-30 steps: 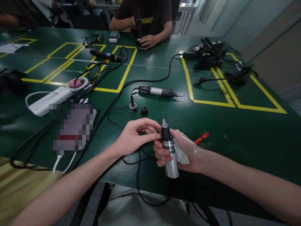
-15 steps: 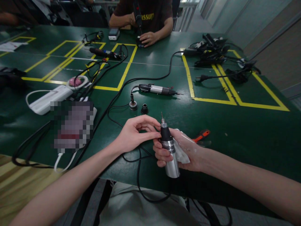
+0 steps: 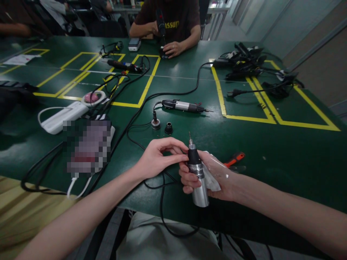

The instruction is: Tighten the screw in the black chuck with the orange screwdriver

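Note:
My right hand (image 3: 226, 180) is wrapped round the silver barrel of an electric screwdriver (image 3: 201, 193), held tilted with its thin bit pointing up and away. Crumpled clear plastic (image 3: 213, 179) lies between that palm and the barrel. From the other side, the thumb and fingertips of my left hand (image 3: 155, 157) pinch the tool's black nose, just below the metal chuck. Beyond the hands, a small black cone-shaped cap (image 3: 168, 128) and a round metal part with a black stem (image 3: 155, 122) stand on the green table (image 3: 244, 141).
Another corded electric screwdriver (image 3: 183, 105) lies farther back. An orange-handled tool (image 3: 235, 159) rests beside my right wrist. To the left are a white power strip (image 3: 63, 117), a tape roll (image 3: 93, 98) and a blurred-out device (image 3: 90, 146). Black cords run across. A co-worker (image 3: 170, 36) sits opposite.
The whole view has shifted slightly, putting everything a little lower and to the right. Both hands keep the same hold on the electric screwdriver.

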{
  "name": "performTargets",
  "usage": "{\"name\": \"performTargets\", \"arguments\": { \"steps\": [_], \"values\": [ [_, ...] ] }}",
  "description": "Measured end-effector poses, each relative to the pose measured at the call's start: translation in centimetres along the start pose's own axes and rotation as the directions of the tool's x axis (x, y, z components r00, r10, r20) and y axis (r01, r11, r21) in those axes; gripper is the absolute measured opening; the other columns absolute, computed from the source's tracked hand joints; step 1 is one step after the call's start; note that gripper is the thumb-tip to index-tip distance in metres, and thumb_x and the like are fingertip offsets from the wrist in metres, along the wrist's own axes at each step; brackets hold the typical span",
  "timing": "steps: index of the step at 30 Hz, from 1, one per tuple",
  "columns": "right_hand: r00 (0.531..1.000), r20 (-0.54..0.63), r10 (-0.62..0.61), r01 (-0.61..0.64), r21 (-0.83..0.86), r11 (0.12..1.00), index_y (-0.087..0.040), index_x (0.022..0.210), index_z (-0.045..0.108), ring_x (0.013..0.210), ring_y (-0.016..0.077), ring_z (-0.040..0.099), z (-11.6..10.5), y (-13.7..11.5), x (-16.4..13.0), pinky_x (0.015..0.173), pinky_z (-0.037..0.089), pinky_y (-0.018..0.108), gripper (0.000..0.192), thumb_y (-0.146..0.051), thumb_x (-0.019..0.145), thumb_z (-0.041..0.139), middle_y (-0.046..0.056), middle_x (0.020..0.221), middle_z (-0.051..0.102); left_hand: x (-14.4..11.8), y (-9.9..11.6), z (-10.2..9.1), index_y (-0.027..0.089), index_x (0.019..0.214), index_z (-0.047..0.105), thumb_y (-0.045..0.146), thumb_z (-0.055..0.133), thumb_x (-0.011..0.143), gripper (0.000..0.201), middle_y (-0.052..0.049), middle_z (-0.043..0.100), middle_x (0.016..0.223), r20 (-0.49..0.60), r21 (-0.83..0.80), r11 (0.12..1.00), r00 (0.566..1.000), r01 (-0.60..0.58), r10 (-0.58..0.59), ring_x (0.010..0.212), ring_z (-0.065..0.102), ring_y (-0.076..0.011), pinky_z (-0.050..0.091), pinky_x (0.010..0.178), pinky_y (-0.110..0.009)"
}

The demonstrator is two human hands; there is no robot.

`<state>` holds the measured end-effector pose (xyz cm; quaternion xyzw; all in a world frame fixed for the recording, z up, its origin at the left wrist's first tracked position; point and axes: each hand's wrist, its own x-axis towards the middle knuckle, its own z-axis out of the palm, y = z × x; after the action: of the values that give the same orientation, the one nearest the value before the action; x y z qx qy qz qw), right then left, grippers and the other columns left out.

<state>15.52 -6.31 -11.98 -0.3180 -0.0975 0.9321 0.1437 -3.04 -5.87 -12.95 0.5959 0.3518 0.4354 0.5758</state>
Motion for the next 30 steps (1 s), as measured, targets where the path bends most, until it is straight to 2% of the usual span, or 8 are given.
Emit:
{"name": "performTargets", "arguments": {
  "steps": [6, 9, 13, 17, 22, 25, 28, 30],
  "values": [
    [0.997, -0.076, -0.023, 0.024, 0.018, 1.000, -0.012, 0.059, 0.068, 0.039, 0.0090, 0.040, -0.1, 0.0, 0.1, 0.051, 0.047, 0.024, 0.075, -0.048, 0.113, 0.029, -0.001, 0.045, 0.047, -0.1, -0.1, 0.2, 0.010, 0.104, 0.071, 0.022, 0.070, 0.092, 0.016, -0.006, 0.073, 0.098, 0.040, 0.152, 0.980, 0.991, -0.131, 0.126, 0.081, 0.066, -0.0068, 0.055, 0.076, -0.018],
    [0.997, -0.046, -0.056, 0.056, -0.005, 0.998, -0.012, 0.061, 0.069, 0.040, 0.0073, 0.038, -0.6, 0.3, 0.1, 0.053, 0.049, 0.024, 0.060, -0.050, 0.105, 0.053, -0.003, 0.048, 0.048, -0.2, -0.4, 0.4, 0.012, 0.108, 0.069, 0.027, 0.067, 0.096, 0.019, -0.007, 0.072, 0.102, 0.065, 0.235, 0.956, 0.984, -0.177, 0.166, 0.087, 0.065, -0.0094, 0.055, 0.081, -0.021],
    [0.994, -0.010, -0.111, 0.110, -0.074, 0.991, -0.015, 0.062, 0.072, 0.045, 0.0071, 0.038, -1.6, 0.6, 0.3, 0.056, 0.050, 0.026, 0.042, -0.051, 0.078, 0.089, -0.004, 0.052, 0.047, -0.3, -1.1, 0.6, 0.013, 0.114, 0.064, 0.031, 0.060, 0.100, 0.023, -0.008, 0.069, 0.104, 0.112, 0.330, 0.921, 0.977, -0.207, 0.179, 0.090, 0.065, -0.0117, 0.056, 0.083, -0.024],
    [0.985, -0.027, -0.169, 0.165, -0.121, 0.979, -0.022, 0.062, 0.072, 0.044, 0.0102, 0.034, -2.2, 0.6, 0.4, 0.050, 0.046, 0.032, 0.032, -0.043, 0.070, 0.095, -0.003, 0.052, 0.042, -0.3, -1.2, 0.8, 0.010, 0.122, 0.058, 0.032, 0.047, 0.105, 0.030, -0.012, 0.064, 0.108, 0.196, 0.445, 0.858, 0.963, -0.257, 0.187, 0.095, 0.063, -0.0148, 0.057, 0.090, -0.028],
    [0.987, -0.069, -0.144, 0.133, -0.149, 0.980, -0.024, 0.063, 0.074, 0.046, 0.0112, 0.034, -2.3, 0.6, 0.3, 0.050, 0.046, 0.035, 0.030, -0.035, 0.056, 0.101, -0.003, 0.054, 0.042, -0.4, -0.9, 0.7, 0.010, 0.126, 0.057, 0.032, 0.046, 0.105, 0.032, -0.013, 0.064, 0.109, 0.211, 0.490, 0.844, 0.969, -0.217, 0.127, 0.098, 0.064, -0.0173, 0.057, 0.093, -0.031],
    [0.987, -0.093, -0.131, 0.118, -0.135, 0.984, -0.021, 0.062, 0.071, 0.045, 0.0091, 0.035, -2.2, 0.6, 0.4, 0.053, 0.046, 0.031, 0.032, -0.038, 0.063, 0.098, -0.004, 0.053, 0.043, -0.4, -1.1, 0.4, 0.010, 0.126, 0.057, 0.032, 0.049, 0.105, 0.032, -0.012, 0.064, 0.108, 0.208, 0.478, 0.851, 0.970, -0.216, 0.129, 0.096, 0.064, -0.0162, 0.057, 0.091, -0.029],
    [0.994, -0.050, -0.098, 0.093, -0.091, 0.991, -0.017, 0.059, 0.066, 0.043, 0.0074, 0.036, -1.8, 0.6, 0.6, 0.052, 0.045, 0.026, 0.037, -0.041, 0.069, 0.093, -0.005, 0.050, 0.046, -0.4, -1.0, 0.2, 0.012, 0.122, 0.059, 0.034, 0.052, 0.105, 0.029, -0.010, 0.064, 0.105, 0.200, 0.477, 0.851, 0.969, -0.222, 0.141, 0.090, 0.063, -0.0132, 0.055, 0.084, -0.025],
    [0.993, -0.069, -0.093, 0.089, -0.066, 0.994, -0.016, 0.058, 0.063, 0.042, 0.0076, 0.038, -1.1, 0.6, 0.6, 0.053, 0.045, 0.025, 0.043, -0.045, 0.087, 0.078, -0.004, 0.048, 0.046, -0.5, -0.8, 0.2, 0.015, 0.118, 0.060, 0.035, 0.051, 0.105, 0.025, -0.005, 0.065, 0.099, 0.160, 0.536, 0.821, 0.978, -0.197, 0.131, 0.084, 0.061, -0.0111, 0.054, 0.080, -0.022]
  ]
}}
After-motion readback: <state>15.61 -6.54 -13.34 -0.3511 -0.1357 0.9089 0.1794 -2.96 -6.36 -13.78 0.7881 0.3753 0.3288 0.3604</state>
